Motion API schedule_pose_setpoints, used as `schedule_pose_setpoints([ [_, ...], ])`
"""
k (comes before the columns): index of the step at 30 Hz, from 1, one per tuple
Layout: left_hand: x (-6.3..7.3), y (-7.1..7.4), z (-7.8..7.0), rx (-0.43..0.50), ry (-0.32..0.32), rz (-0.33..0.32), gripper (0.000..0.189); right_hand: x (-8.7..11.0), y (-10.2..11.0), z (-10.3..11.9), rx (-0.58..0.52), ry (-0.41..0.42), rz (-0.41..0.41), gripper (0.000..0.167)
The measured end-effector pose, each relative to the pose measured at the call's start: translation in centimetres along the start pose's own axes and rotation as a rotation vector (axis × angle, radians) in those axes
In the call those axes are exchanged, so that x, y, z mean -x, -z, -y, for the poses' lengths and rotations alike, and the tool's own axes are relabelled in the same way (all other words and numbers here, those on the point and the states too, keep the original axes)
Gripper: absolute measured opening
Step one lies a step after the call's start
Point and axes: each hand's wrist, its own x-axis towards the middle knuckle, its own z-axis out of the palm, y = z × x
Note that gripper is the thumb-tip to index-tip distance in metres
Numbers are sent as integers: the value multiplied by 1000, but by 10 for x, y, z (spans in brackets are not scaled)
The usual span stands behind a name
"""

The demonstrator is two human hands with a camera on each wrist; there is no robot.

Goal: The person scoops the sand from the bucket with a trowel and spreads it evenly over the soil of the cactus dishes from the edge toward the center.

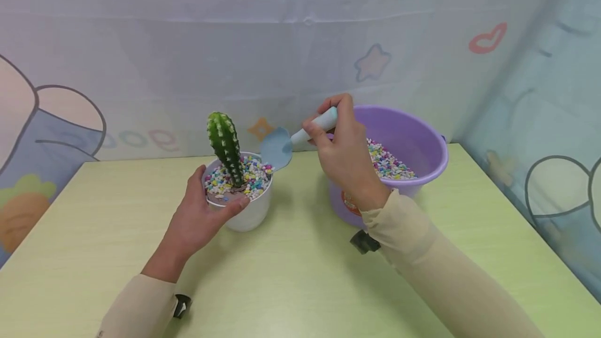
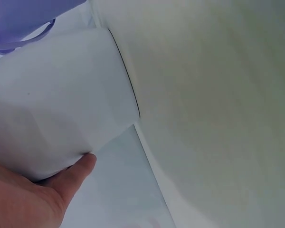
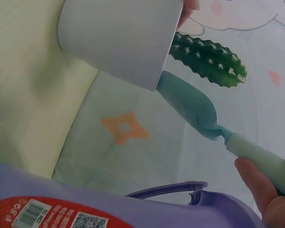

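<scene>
A white pot [image 1: 249, 216] stands on the table with a green cactus [image 1: 224, 142] upright in it. Colourful pebbles [image 1: 257, 173] cover much of the soil, though a brown patch shows at the front near the left thumb. My left hand [image 1: 202, 218] grips the pot from its left side, thumb over the near rim. In my right hand [image 1: 345, 153] is the pale handle of a blue toy shovel [image 1: 277, 148]. Its blade tilts down with the tip at the pot's right rim, as the right wrist view also shows with the shovel [image 3: 190, 104] beside the pot [image 3: 118, 38].
A purple bucket [image 1: 399, 119] holding more colourful pebbles [image 1: 387, 163] stands right of the pot, partly behind my right hand. Its folded handle [image 3: 168, 189] and red label [image 3: 57, 213] show in the right wrist view. A printed cloth backdrop [image 1: 188, 56] hangs behind the table [image 1: 300, 275].
</scene>
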Motion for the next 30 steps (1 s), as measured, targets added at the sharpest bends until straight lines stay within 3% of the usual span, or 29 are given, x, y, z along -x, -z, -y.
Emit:
schedule_pose_setpoints([
  [6,3,-2,-5,-65,24,-32,118,4,2,-3,49,145,84,27],
  [13,5,-5,-10,-102,52,-52,121,7,4,-5,217,521,198,32],
  [17,6,-6,-10,-112,56,-59,121,9,7,-7,272,624,193,35],
  [19,6,-6,-10,-114,59,-60,122,11,12,-6,274,611,178,34],
  [22,5,-7,-11,-119,61,-59,122,14,22,-4,175,482,126,32],
  [26,3,-10,-12,-102,51,-48,122,15,45,1,-147,224,-61,25],
  [28,3,-11,-13,-87,42,-37,121,16,60,4,-297,173,-181,23],
  [30,3,-9,-13,-64,34,-16,121,18,77,6,-381,178,-273,21],
])
